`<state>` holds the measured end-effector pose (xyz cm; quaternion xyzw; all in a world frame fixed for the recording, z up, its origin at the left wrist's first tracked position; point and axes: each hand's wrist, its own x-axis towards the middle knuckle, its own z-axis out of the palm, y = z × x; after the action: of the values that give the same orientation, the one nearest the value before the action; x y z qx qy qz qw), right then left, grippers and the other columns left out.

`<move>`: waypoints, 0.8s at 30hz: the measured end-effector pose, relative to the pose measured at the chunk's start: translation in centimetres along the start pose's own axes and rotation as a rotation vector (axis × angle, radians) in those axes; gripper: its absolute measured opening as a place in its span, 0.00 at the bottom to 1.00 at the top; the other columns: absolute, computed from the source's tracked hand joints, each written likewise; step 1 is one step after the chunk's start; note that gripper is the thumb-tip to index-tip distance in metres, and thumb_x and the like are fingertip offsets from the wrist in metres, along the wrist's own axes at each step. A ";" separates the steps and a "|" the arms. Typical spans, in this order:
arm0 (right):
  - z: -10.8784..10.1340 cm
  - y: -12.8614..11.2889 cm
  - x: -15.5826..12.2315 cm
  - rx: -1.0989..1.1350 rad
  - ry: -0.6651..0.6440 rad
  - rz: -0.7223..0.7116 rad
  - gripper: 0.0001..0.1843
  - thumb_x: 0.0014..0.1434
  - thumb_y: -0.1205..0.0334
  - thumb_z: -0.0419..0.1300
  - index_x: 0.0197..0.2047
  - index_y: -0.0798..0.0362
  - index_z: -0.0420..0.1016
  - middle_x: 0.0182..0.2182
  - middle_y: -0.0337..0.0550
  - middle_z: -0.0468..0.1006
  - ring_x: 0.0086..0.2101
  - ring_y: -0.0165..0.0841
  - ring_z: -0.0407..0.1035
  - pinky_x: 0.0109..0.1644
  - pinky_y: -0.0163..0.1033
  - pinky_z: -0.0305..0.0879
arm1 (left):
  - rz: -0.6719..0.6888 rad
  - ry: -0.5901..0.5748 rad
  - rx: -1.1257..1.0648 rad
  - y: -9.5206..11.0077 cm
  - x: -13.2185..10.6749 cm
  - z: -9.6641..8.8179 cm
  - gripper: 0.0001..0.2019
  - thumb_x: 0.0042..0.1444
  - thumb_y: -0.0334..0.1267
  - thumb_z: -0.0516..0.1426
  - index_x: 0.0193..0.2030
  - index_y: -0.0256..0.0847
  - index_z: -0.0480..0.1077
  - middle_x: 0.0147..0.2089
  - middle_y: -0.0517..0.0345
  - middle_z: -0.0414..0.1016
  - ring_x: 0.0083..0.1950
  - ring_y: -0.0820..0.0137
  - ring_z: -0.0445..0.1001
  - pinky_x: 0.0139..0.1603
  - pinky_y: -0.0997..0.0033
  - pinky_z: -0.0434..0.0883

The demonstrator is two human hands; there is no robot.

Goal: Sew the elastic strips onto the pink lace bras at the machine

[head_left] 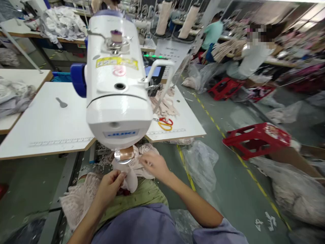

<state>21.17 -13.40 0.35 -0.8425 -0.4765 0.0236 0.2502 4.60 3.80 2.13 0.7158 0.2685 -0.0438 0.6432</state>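
Note:
My left hand (111,183) is closed, thumb and fingertips pinching the edge of a pale pink fabric piece (130,181) below the sewing head. The white JUKI sewing machine (118,112) rises right in front of me. At its lower end, a round metal part (123,158) sits just above the cloth. My right hand (155,165) is to the right of that part, its fingers curled and slightly blurred, beside pale lace fabric (142,171); whatever lies in the fingers is hidden. More lace pieces (81,196) hang at the left, by my left forearm.
On the white tabletop (58,118) lie a small grey tool (61,102) and, at right, red and orange scissors (165,123) near a pile of fabric strips (165,103). A red stool (256,139) and plastic bags (203,162) stand on the floor. Other people (256,56) sit farther back.

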 end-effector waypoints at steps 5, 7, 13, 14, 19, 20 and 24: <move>-6.6 11.5 6.7 -0.350 0.011 0.362 0.22 0.69 0.69 0.43 0.60 0.55 0.70 0.53 0.56 0.74 0.50 0.41 0.69 0.54 0.44 0.63 | -0.076 -0.111 -0.155 1.0 -0.2 -0.3 0.25 0.55 0.62 0.55 0.25 0.40 0.64 0.20 0.67 0.57 0.22 0.76 0.53 0.24 0.75 0.53; -7.6 13.7 8.3 -0.387 -0.041 0.368 0.20 0.68 0.67 0.47 0.59 0.58 0.70 0.50 0.59 0.74 0.46 0.42 0.70 0.49 0.42 0.63 | -0.086 -0.144 -0.189 1.6 -0.6 -0.1 0.25 0.56 0.62 0.55 0.27 0.40 0.67 0.21 0.66 0.59 0.23 0.75 0.53 0.25 0.75 0.54; -5.9 13.0 6.5 -0.445 -0.146 0.321 0.16 0.68 0.60 0.52 0.54 0.58 0.70 0.40 0.57 0.75 0.37 0.41 0.71 0.37 0.38 0.59 | -0.110 -0.130 -0.221 1.6 -1.0 -0.1 0.26 0.55 0.63 0.55 0.26 0.39 0.68 0.20 0.64 0.63 0.23 0.75 0.56 0.25 0.74 0.54; -5.8 12.6 5.7 -0.444 -0.146 0.324 0.16 0.67 0.59 0.52 0.53 0.59 0.69 0.39 0.56 0.75 0.37 0.41 0.71 0.36 0.38 0.59 | -0.117 -0.134 -0.232 1.5 -1.0 -0.2 0.26 0.55 0.63 0.55 0.26 0.39 0.68 0.19 0.64 0.63 0.22 0.75 0.56 0.25 0.74 0.53; -7.5 12.1 2.1 -0.367 -0.077 0.390 0.13 0.67 0.56 0.50 0.49 0.56 0.64 0.39 0.53 0.76 0.34 0.38 0.72 0.32 0.37 0.59 | -0.137 -0.127 -0.264 1.3 -0.8 -0.5 0.25 0.54 0.62 0.57 0.26 0.39 0.68 0.20 0.64 0.63 0.22 0.76 0.57 0.25 0.75 0.54; -8.2 12.0 1.6 -0.332 -0.053 0.409 0.13 0.67 0.55 0.50 0.48 0.55 0.62 0.38 0.50 0.76 0.33 0.37 0.72 0.32 0.37 0.60 | -0.143 -0.123 -0.274 1.3 -0.7 -0.4 0.25 0.54 0.62 0.57 0.25 0.39 0.68 0.20 0.64 0.63 0.22 0.76 0.57 0.25 0.75 0.54; -9.9 9.7 -0.9 0.095 0.087 0.444 0.13 0.64 0.50 0.51 0.44 0.51 0.62 0.35 0.44 0.75 0.30 0.33 0.71 0.31 0.37 0.65 | -0.145 -0.108 -0.347 1.0 -0.6 -0.1 0.23 0.55 0.59 0.58 0.26 0.39 0.69 0.20 0.64 0.64 0.21 0.76 0.57 0.22 0.76 0.52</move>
<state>31.11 -22.20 4.48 -0.9141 -0.2665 0.0642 0.2987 4.50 3.72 3.33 0.5695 0.2880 -0.0816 0.7655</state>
